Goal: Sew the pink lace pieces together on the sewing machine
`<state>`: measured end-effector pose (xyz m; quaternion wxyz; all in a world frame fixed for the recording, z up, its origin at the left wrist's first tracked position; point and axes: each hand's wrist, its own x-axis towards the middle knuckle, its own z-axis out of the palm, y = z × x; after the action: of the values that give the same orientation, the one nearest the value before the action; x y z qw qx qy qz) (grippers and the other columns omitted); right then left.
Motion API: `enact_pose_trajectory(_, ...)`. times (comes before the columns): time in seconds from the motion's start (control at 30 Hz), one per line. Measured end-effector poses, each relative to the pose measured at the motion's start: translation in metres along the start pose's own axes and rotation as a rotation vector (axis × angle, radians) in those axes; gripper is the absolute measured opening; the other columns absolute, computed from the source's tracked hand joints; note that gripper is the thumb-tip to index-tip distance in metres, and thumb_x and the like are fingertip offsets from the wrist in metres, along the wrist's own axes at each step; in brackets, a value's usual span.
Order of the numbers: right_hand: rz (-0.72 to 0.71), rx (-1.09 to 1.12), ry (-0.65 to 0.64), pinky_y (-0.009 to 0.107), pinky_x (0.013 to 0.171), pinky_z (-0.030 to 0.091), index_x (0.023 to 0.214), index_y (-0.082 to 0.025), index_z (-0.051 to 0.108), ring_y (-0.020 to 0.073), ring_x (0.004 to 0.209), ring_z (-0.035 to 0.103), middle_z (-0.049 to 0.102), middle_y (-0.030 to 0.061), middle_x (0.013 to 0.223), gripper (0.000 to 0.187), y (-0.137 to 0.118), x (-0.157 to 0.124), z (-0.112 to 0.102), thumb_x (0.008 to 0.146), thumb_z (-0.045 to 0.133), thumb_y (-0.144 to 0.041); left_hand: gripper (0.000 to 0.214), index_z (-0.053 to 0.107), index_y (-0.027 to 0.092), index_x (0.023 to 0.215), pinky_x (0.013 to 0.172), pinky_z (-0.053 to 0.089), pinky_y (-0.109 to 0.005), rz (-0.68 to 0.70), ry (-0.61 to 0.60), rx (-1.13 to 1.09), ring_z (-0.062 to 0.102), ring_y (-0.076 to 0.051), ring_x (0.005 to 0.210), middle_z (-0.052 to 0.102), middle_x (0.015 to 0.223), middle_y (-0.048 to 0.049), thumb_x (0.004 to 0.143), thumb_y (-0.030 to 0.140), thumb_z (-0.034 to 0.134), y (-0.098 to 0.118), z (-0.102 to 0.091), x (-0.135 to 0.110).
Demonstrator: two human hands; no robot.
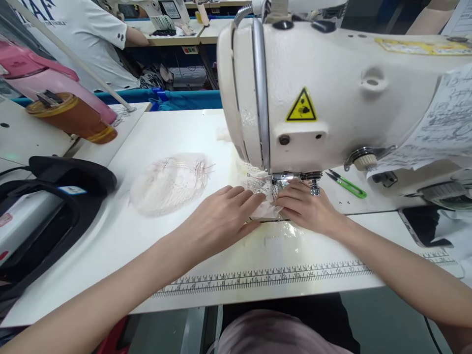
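Observation:
A small piece of white lace fabric (260,189) lies under the presser foot (282,179) of a cream sewing machine (332,98). My left hand (221,216) lies flat on the table with fingers stretched out, its fingertips pressing the left side of the lace. My right hand (306,206) rests on the right side of the lace, fingers together and pointing at the presser foot, pressing the fabric down. A pile of pale pink lace pieces (169,182) lies on the table to the left of my left hand.
Green thread snips (348,186) lie right of the needle. A phone (424,226) lies at right, paper sheets (438,123) hang off the machine. A black bag (55,206) and tipped pink and brown bottles (70,108) sit at left. Another person in white (92,39) works behind. A printed ruler (265,275) marks the table's front edge.

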<state>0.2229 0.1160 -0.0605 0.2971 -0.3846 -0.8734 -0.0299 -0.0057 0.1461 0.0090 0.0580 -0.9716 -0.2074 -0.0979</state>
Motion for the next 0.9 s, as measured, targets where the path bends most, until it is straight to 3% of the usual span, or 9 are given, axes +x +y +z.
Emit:
enact_pose_trajectory(0.07,0.011,-0.011,0.012,0.031,0.073,0.04,0.089,-0.021,0.064,0.0155,0.088,0.06,0.07,-0.0016,0.09,0.016,-0.001,0.0,-0.001,0.09,0.049,-0.014,0.017,0.057,0.013,0.101,0.061,0.041,-0.03,0.038,-0.024,0.045,0.057,-0.018,0.065,0.06,0.071,-0.0022,0.089,0.01,0.045,-0.003,0.012,0.007)
enact_pose_trajectory(0.13,0.037,-0.032,0.024,0.031,0.071,0.04,0.096,-0.019,0.064,0.0166,0.092,0.06,0.07,0.0006,0.096,0.015,-0.004,0.001,-0.003,0.09,0.05,-0.017,0.027,0.059,0.015,0.09,0.061,0.039,-0.029,0.059,0.013,0.083,0.053,-0.016,0.061,0.057,0.065,-0.0003,0.083,-0.001,0.039,-0.003,0.023,0.011)
enact_pose_trajectory(0.23,0.033,-0.086,0.013,0.031,0.073,0.041,0.099,-0.018,0.063,0.0169,0.095,0.06,0.07,0.0019,0.1,0.015,-0.009,0.004,-0.003,0.089,0.052,-0.018,0.03,0.059,0.017,0.078,0.06,0.039,-0.028,0.081,0.121,0.138,0.05,-0.014,0.056,0.055,0.06,0.0012,0.082,-0.003,0.037,-0.001,0.03,0.011)
enact_pose_trajectory(0.33,-0.013,-0.139,0.022,0.029,0.074,0.041,0.086,-0.02,0.065,0.0138,0.09,0.06,0.071,-0.0026,0.088,0.023,-0.011,0.006,-0.002,0.086,0.048,-0.005,0.031,0.059,0.018,0.072,0.064,0.043,-0.03,0.077,0.205,0.197,0.051,-0.013,0.056,0.056,0.059,0.0022,0.084,-0.002,0.038,0.001,0.032,0.01)
enact_pose_trajectory(0.43,-0.01,-0.145,0.037,0.027,0.072,0.041,0.079,-0.02,0.066,0.0122,0.085,0.061,0.07,-0.0034,0.08,0.026,-0.012,0.008,-0.002,0.084,0.048,-0.001,0.027,0.065,0.016,0.09,0.084,0.048,-0.037,0.059,0.235,0.155,0.064,-0.018,0.085,0.07,0.091,-0.0042,0.088,0.003,0.041,0.002,0.038,0.008)
enact_pose_trajectory(0.53,0.008,-0.129,0.013,0.028,0.074,0.043,0.079,-0.021,0.067,0.0119,0.082,0.061,0.07,-0.0031,0.079,0.026,-0.013,0.008,-0.002,0.086,0.049,-0.004,0.037,0.055,0.008,0.124,0.103,0.043,-0.04,0.04,0.153,0.05,0.054,-0.023,0.121,0.058,0.131,-0.0126,0.091,0.008,0.039,0.002,0.049,0.004)
enact_pose_trajectory(0.7,0.02,-0.133,-0.016,0.031,0.081,0.045,0.084,-0.025,0.067,0.0115,0.078,0.06,0.07,-0.005,0.079,0.027,-0.015,0.007,0.001,0.088,0.048,-0.006,0.048,0.045,0.007,0.137,0.109,0.04,-0.041,0.032,0.001,-0.013,0.044,-0.024,0.131,0.045,0.142,-0.0135,0.09,0.012,0.041,-0.003,0.059,-0.002)
enact_pose_trajectory(0.9,0.01,-0.137,0.01,0.031,0.084,0.047,0.086,-0.022,0.066,0.0102,0.079,0.062,0.072,-0.0055,0.083,0.026,-0.017,0.005,0.007,0.085,0.05,-0.001,0.051,0.046,0.007,0.136,0.11,0.04,-0.041,0.051,-0.001,-0.04,0.044,-0.026,0.132,0.045,0.142,-0.0142,0.086,0.019,0.049,-0.009,0.057,-0.003)
